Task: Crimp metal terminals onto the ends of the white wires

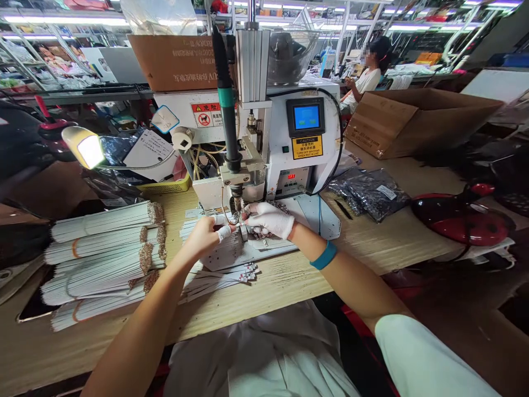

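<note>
My left hand (205,236), with white covers on its fingertips, is closed in a pinch just below the tip of a soldering machine (235,201). Opposite it, my right hand (270,219) in a white glove is also closed, its fingertips at the same small metal holder (244,232). What either hand pinches is too small and covered to make out. Loose white wires (194,226) lie beneath my left hand, and small metal parts (281,207) are heaped behind my right. More wires with small pieces on their ends (243,273) rest at the table's front.
Banded bundles of white wires (99,253) lie at left, near a lit lamp (88,149). The machine carries a blue screen (306,117). Plastic-bagged parts (372,193), a cardboard box (384,124) and a red-black ladybug-shaped object (463,218) occupy the right. Another person (367,77) sits beyond.
</note>
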`<state>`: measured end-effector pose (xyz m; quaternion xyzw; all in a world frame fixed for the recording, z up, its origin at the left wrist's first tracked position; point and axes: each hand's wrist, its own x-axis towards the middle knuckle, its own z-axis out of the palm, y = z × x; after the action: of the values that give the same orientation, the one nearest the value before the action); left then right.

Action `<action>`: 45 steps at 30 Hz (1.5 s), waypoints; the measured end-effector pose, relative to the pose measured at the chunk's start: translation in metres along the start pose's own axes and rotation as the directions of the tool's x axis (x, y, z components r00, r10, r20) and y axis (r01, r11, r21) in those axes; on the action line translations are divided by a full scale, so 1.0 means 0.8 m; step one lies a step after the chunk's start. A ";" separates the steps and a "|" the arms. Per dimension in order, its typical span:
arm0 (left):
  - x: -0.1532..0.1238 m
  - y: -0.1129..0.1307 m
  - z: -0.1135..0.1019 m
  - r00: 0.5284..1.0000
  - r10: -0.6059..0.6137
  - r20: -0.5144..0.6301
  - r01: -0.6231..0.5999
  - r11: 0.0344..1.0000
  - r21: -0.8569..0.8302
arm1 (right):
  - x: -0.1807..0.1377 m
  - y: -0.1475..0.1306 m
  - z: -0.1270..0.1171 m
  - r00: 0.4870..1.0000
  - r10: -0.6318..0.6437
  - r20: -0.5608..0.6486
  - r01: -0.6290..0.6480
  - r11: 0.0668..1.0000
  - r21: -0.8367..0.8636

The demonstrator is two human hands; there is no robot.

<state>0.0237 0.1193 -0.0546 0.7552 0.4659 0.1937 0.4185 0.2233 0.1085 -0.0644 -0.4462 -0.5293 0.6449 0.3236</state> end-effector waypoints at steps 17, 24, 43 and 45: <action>0.006 0.000 -0.003 0.999 -0.024 0.024 0.025 0.997 -0.067 | -0.001 -0.004 0.001 0.999 0.045 -0.015 -0.045 0.998 0.053; 0.011 -0.008 -0.005 0.997 -0.016 0.072 0.022 0.996 -0.083 | 0.000 -0.002 0.001 0.999 0.037 -0.019 -0.036 0.998 0.049; 0.010 -0.004 -0.004 0.998 -0.014 0.065 0.025 0.986 -0.164 | -0.003 -0.004 0.001 0.998 -0.060 -0.020 0.059 0.997 -0.057; 0.012 -0.005 -0.003 0.998 -0.039 0.052 0.047 0.985 -0.168 | -0.002 -0.003 0.002 0.999 -0.048 -0.025 0.048 0.999 -0.016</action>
<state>0.0243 0.1294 -0.0573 0.7110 0.4538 0.2052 0.4964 0.2227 0.1070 -0.0618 -0.4441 -0.5407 0.6271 0.3422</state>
